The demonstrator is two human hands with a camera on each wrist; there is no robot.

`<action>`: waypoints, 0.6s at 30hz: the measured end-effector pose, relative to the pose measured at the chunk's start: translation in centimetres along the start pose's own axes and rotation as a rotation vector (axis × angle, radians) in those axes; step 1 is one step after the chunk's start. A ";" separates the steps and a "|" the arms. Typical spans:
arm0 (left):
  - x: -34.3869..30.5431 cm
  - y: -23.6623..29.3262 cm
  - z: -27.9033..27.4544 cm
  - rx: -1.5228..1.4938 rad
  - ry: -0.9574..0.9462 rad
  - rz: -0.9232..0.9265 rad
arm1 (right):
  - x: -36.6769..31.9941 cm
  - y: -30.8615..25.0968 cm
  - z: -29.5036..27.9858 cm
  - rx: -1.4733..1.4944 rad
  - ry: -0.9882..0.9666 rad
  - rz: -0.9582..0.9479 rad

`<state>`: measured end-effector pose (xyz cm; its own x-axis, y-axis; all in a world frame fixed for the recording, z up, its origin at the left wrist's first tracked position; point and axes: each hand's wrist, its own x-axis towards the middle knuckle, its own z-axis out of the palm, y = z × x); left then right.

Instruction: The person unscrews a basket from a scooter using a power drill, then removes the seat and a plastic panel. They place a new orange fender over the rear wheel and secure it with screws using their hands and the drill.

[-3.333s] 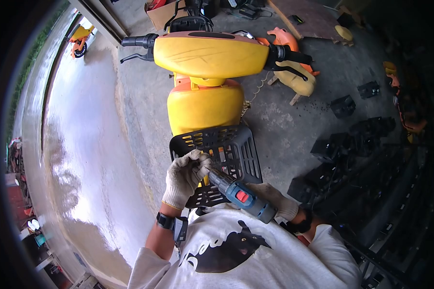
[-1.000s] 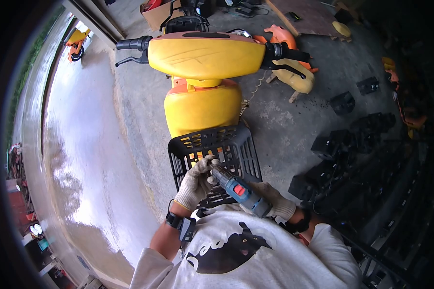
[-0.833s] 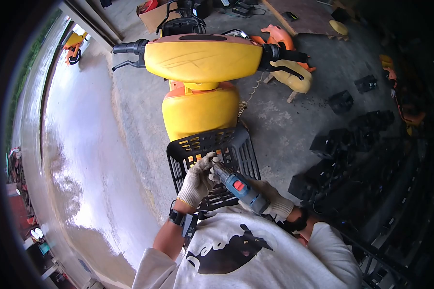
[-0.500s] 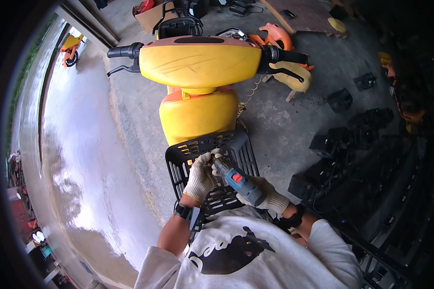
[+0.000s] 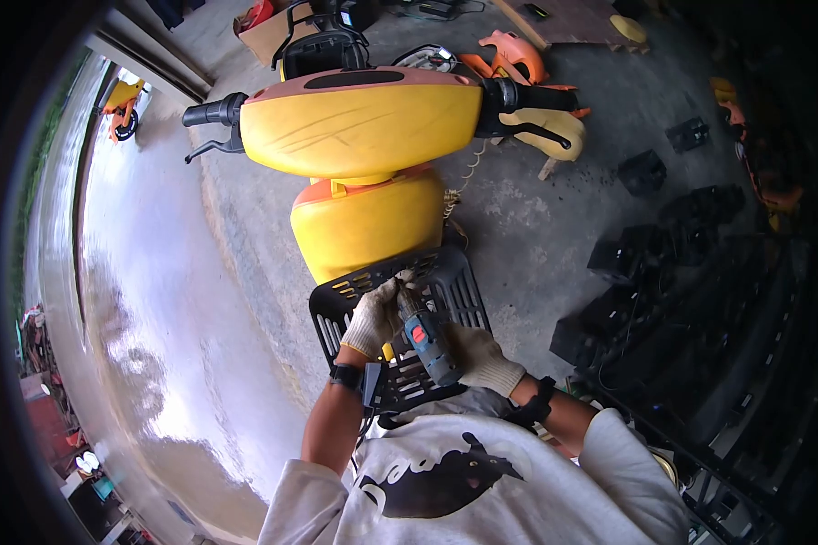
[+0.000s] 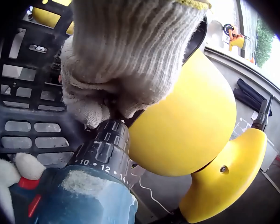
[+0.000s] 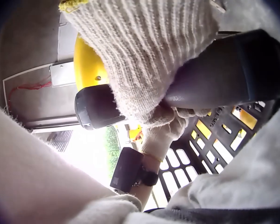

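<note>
My gloved right hand (image 5: 483,359) grips a blue cordless drill (image 5: 432,350) by its handle, its chuck angled toward the basket's far wall. In the left wrist view the drill body (image 6: 91,196) shows a numbered collar and a red switch. Right in front of the chuck, my gloved left hand (image 5: 373,322) has its fingers curled in a pinch on a small dark piece, mostly hidden by the glove. Both hands are over a black slotted basket (image 5: 459,263), mounted before the yellow front panel (image 5: 368,227) of a scooter.
The scooter's yellow handlebar cover (image 5: 364,127) stands beyond, with grips and brake levers at both ends. Black boxes (image 5: 643,173) lie on the floor at right. An orange body part (image 5: 518,59) lies behind, a cardboard box (image 5: 277,36) at back left. Another scooter (image 5: 123,104) is outside.
Both hands have moved forward toward the basket's far wall. The drill has swung from a slant to nearly straight ahead. The scooter's handlebar appears lower and further left.
</note>
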<state>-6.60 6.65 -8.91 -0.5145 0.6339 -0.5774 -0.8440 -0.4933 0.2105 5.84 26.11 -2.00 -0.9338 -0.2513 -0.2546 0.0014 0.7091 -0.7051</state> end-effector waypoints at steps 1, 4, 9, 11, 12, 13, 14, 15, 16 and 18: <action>0.2 0.1 -0.1 0.005 -0.022 0.000 | 0.2 0.4 0.7 -0.017 -0.011 0.021; 0.5 0.8 -0.2 0.035 -0.033 -0.009 | 1.0 -0.4 0.2 -0.021 -0.146 0.196; 0.9 1.8 -1.6 0.122 -0.002 -0.004 | 2.1 -1.7 -1.1 -0.039 -0.222 0.270; 1.2 1.9 -2.3 0.149 -0.011 -0.020 | 2.2 -1.6 -0.9 -0.061 -0.242 0.291; 1.2 2.0 -2.0 0.174 -0.006 -0.024 | 2.3 -1.3 -0.3 -0.080 -0.256 0.297; 1.1 2.2 -1.8 0.199 0.000 -0.027 | 2.3 -0.9 0.2 -0.100 -0.270 0.303; 1.0 2.2 -1.5 0.200 0.019 -0.016 | 2.4 -0.7 0.7 -0.129 -0.280 0.307; 0.9 2.1 -0.6 0.202 0.038 -0.004 | 2.4 -0.6 1.0 -0.159 -0.288 0.311; 0.9 2.0 -0.1 0.205 0.056 0.006 | 2.5 -0.5 1.2 -0.188 -0.297 0.315; 1.1 2.0 -0.6 0.206 0.054 0.002 | 2.5 -0.4 1.2 -0.183 -0.302 0.316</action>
<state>-8.81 6.01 -9.54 -0.5116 0.5979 -0.6170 -0.8592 -0.3584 0.3652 3.94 24.40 -3.13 -0.7519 -0.1661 -0.6380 0.1798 0.8794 -0.4408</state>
